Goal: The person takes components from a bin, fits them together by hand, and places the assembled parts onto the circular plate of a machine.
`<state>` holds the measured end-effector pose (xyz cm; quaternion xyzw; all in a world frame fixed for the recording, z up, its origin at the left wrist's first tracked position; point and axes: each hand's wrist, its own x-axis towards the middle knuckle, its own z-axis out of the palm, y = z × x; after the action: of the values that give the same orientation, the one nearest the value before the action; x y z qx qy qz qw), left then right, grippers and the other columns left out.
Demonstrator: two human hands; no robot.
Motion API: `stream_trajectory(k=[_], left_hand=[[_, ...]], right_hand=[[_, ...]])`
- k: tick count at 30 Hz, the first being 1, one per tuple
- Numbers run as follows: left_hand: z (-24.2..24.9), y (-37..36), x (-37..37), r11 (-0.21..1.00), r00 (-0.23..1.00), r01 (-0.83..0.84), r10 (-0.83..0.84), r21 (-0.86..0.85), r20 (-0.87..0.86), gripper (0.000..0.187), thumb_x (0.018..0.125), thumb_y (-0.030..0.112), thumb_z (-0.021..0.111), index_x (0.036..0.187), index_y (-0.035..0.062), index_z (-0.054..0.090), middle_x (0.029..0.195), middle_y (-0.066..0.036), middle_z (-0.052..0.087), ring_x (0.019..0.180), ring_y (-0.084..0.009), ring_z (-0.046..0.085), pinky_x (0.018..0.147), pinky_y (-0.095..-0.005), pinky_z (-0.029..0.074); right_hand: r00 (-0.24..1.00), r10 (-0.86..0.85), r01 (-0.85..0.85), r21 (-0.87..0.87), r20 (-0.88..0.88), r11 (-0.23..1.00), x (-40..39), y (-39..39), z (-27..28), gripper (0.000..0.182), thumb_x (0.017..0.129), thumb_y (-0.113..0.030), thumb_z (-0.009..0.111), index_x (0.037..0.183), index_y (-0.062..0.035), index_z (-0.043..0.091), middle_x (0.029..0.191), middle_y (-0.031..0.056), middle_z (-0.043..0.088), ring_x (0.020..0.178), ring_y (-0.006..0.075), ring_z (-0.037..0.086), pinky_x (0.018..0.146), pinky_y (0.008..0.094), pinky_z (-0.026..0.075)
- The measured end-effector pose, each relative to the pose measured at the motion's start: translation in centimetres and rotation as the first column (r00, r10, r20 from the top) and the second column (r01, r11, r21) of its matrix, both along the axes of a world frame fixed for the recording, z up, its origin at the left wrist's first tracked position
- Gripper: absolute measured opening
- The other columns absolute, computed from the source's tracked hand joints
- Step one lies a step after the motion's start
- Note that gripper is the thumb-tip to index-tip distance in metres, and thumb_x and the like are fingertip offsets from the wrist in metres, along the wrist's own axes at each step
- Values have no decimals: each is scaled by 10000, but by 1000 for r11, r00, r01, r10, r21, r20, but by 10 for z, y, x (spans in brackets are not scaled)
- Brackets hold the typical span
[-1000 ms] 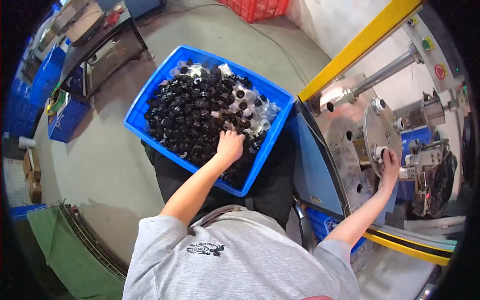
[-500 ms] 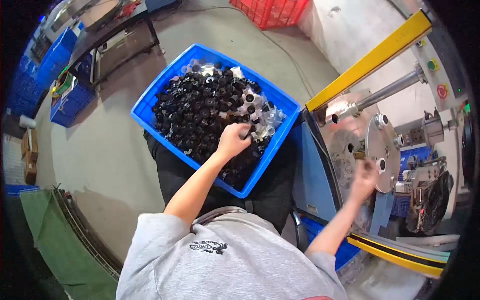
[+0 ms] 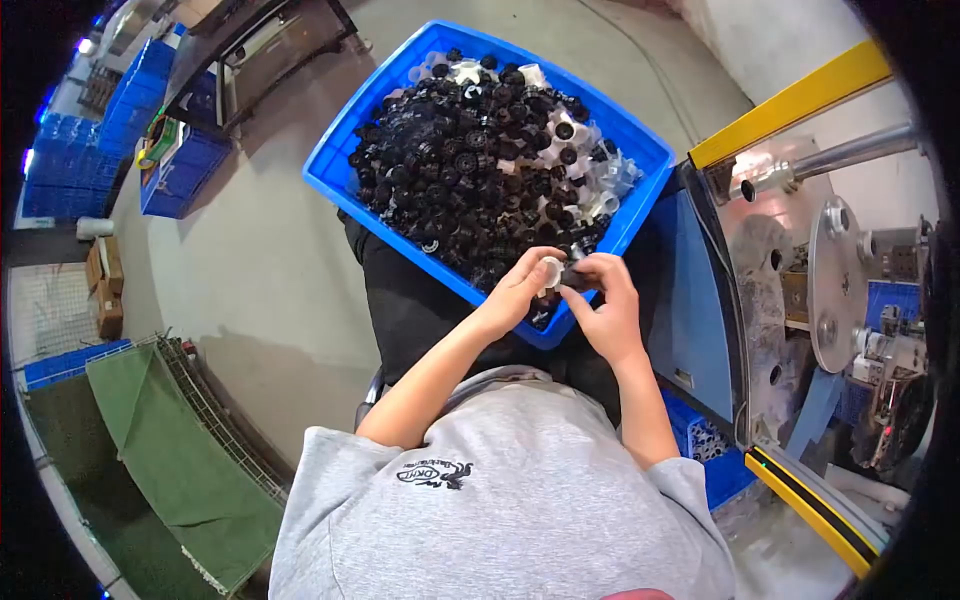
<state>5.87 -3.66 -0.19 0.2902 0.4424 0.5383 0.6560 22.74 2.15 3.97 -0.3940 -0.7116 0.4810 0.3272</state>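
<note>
Over the near corner of the blue bin [image 3: 390,236], my two hands meet. The fingers of my left hand [image 3: 512,296] are closed on a white round plastic part [image 3: 552,273] with a ring-like open end. My right hand [image 3: 612,312] pinches a small black plastic part [image 3: 574,279] right beside the white one, thumb and fingertips close together. Below and beyond them, the bin holds a heap of black round plastic parts [image 3: 465,165], with white and translucent pieces [image 3: 605,180] along its right side. The bin rests on my lap.
On the right stands a machine with a round metal disc [image 3: 832,285], a yellow bar [image 3: 790,105] and a blue panel [image 3: 680,300]. A blue crate of small parts [image 3: 708,440] sits low beside it. Green cloth [image 3: 185,440] covers something at left.
My right hand has come from the machine's disc to the bin's near corner. My left hand has moved out of the heap to meet it. The view has shifted.
</note>
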Motion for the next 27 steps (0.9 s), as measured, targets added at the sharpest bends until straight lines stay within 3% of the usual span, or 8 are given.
stream_trajectory(k=[7,12,16,19,22,23,26,27], left_hand=[[2,15,18,967,967,254,-253,4,-40,569,943,193,637,1457,79,421,1282,-92,576,1075,-165,549,903,-268,458],[-3,14,26,990,893,85,-25,114,-450,762,846,140,712,1519,99,357,1286,-130,607,1077,-224,600,898,-313,492],[15,24,31,930,720,369,-276,14,-637,881,783,131,763,1546,107,324,1263,-170,644,1056,-281,653,880,-356,521],[5,42,25,874,658,444,-169,198,-734,826,744,143,779,1487,77,423,1217,-173,678,1017,-320,681,865,-384,532],[4,89,-3,864,408,467,-23,187,-913,521,779,133,685,1284,24,611,1144,-150,706,981,-384,661,863,-417,520],[-8,105,-16,866,270,473,31,160,-962,445,798,111,640,1232,12,640,1135,-142,707,974,-400,654,863,-418,517],[-59,128,-50,786,-245,618,216,19,-945,303,825,101,564,1103,82,683,1217,-74,670,1090,-309,611,873,-420,480],[-80,133,-52,764,-260,643,271,43,-927,287,826,129,570,1089,105,683,1226,-70,659,1122,-281,598,880,-415,470]], right_hand=[[997,23,-46,303,78,952,14,-10,-10,415,772,-28,750,1158,-58,601,1238,105,606,1012,244,627,888,347,507],[989,-94,91,-37,-115,995,26,-10,-4,452,765,-23,752,1179,-62,575,1198,118,638,1052,238,630,910,345,499],[975,95,-54,-202,200,978,32,-1,1,499,762,-18,766,1206,-72,545,1191,113,660,1043,240,639,920,364,498],[991,-80,101,-210,103,973,57,14,1,508,768,-17,771,1214,-77,537,1178,108,670,1021,241,648,914,364,503],[934,-329,306,-163,-140,938,98,34,9,515,781,-10,784,1218,-94,525,1157,113,691,968,238,669,885,365,523],[906,-410,420,107,-103,901,118,45,32,448,839,-57,770,1208,-94,519,1114,115,688,910,202,668,811,327,542],[471,-862,882,129,-189,454,206,79,93,318,965,-241,687,1186,-40,576,986,76,667,778,140,631,683,247,516],[390,-859,919,196,-331,341,235,90,107,316,982,-262,648,1196,-34,601,1010,75,664,781,134,625,707,252,506]])
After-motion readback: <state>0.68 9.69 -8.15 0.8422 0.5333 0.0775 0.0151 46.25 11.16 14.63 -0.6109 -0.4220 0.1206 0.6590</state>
